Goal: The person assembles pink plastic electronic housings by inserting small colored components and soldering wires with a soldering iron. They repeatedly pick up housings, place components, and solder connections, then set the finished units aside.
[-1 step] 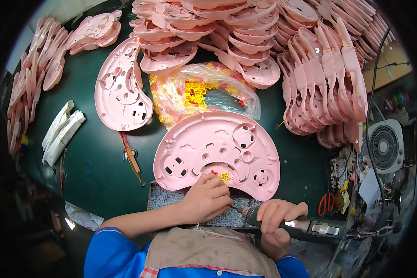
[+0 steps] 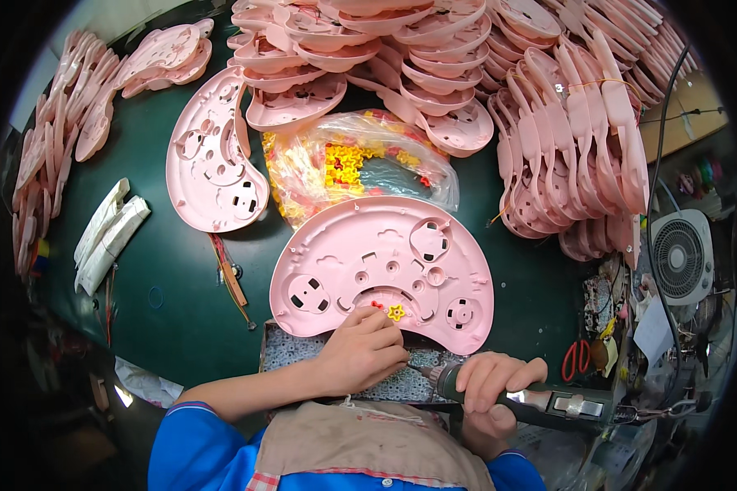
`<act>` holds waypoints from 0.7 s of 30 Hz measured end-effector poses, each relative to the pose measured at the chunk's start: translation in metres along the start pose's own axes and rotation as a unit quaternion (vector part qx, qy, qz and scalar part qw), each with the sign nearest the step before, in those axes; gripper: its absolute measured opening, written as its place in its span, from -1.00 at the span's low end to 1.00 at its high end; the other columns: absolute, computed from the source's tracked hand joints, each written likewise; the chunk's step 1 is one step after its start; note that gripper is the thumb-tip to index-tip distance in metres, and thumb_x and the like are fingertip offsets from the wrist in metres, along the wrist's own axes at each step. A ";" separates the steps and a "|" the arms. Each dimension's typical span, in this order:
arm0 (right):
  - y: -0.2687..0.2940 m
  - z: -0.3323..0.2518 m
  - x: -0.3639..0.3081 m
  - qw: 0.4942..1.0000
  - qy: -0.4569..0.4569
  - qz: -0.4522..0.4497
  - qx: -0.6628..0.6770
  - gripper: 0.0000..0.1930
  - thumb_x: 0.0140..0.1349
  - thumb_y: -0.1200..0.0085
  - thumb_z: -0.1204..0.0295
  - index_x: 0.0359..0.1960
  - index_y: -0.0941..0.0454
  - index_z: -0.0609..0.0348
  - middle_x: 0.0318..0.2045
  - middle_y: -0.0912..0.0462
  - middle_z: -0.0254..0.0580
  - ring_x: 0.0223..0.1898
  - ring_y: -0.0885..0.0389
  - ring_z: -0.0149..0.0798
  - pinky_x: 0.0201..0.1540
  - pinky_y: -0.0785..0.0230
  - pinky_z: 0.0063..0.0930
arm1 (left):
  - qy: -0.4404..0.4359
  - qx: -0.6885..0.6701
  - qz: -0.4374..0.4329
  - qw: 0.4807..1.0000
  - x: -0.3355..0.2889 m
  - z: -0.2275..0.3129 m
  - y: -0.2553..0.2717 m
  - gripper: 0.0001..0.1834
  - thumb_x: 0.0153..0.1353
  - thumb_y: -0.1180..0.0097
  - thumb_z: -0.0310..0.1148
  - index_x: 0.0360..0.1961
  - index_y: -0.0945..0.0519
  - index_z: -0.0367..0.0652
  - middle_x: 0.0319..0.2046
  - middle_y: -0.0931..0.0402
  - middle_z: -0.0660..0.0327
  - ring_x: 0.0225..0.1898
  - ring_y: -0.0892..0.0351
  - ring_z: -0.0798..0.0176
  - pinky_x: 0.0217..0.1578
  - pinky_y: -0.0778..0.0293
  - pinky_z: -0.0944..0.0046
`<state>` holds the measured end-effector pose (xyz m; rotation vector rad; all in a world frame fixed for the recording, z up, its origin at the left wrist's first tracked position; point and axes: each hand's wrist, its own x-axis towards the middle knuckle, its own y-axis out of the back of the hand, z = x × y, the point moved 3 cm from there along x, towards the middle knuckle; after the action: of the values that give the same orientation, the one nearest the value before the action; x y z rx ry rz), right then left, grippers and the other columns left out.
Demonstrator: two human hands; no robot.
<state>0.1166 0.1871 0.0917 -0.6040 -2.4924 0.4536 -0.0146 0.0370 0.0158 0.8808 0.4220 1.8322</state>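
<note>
My right hand (image 2: 499, 389) is wrapped around a dark electric screwdriver (image 2: 561, 404), whose tip points left toward my other hand. My left hand (image 2: 362, 352) is closed, its fingers pressed together right at the screwdriver's bit; whatever they pinch is hidden. Just beyond it lies a pink curved plastic shell (image 2: 344, 237), its ribbed inner side up. In the shell's middle slot sit a yellow star-shaped piece (image 2: 396, 313) and a small red piece (image 2: 377, 304), close to my left fingertips. Under both hands is a patterned box or tray (image 2: 291, 348), partly covered.
A clear bag (image 2: 401, 176) of yellow and red pieces lies behind the shell. Another pink shell (image 2: 180, 184) rests to its left. Stacked pink shells (image 2: 446, 61) line the back and both sides. Red-handled scissors (image 2: 576, 360) and a fan (image 2: 678, 258) are at right.
</note>
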 end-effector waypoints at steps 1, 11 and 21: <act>0.001 -0.001 0.002 1.000 0.009 -0.002 0.005 -0.63 0.22 -0.35 0.43 -0.09 -0.36 0.04 -0.55 -0.60 -0.32 -0.59 -0.58 -0.34 -0.36 -0.51 -0.37 | 0.006 0.006 0.010 1.000 0.000 0.001 0.002 -0.79 0.08 -0.42 -0.34 -0.23 -0.70 -0.02 -0.21 -0.51 0.32 -0.01 -0.48 0.15 0.15 -0.32 0.03; 0.009 -0.004 0.007 0.996 0.016 -0.077 0.046 -0.63 0.21 -0.30 0.56 -0.03 -0.38 0.12 -0.52 -0.64 -0.22 -0.48 -0.66 -0.23 -0.26 -0.56 -0.21 | 0.030 -0.059 0.026 0.997 0.001 0.007 0.006 -0.80 0.07 -0.47 -0.34 -0.30 -0.68 -0.03 -0.29 -0.49 0.31 -0.09 -0.48 0.15 0.09 -0.30 0.04; -0.013 0.013 0.003 0.998 0.051 -0.011 0.025 -0.61 0.20 -0.35 0.44 -0.11 -0.33 0.07 -0.60 -0.57 -0.34 -0.66 -0.51 -0.39 -0.42 -0.48 -0.44 | -0.025 0.027 0.156 0.987 -0.008 0.014 0.011 -0.70 -0.08 -0.50 -0.32 -0.45 -0.54 -0.09 -0.39 -0.38 0.25 -0.26 -0.48 0.16 -0.06 -0.44 0.07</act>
<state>0.1026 0.1758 0.0880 -0.5655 -2.3821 0.4628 -0.0098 0.0236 0.0288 1.0764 0.3164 2.0867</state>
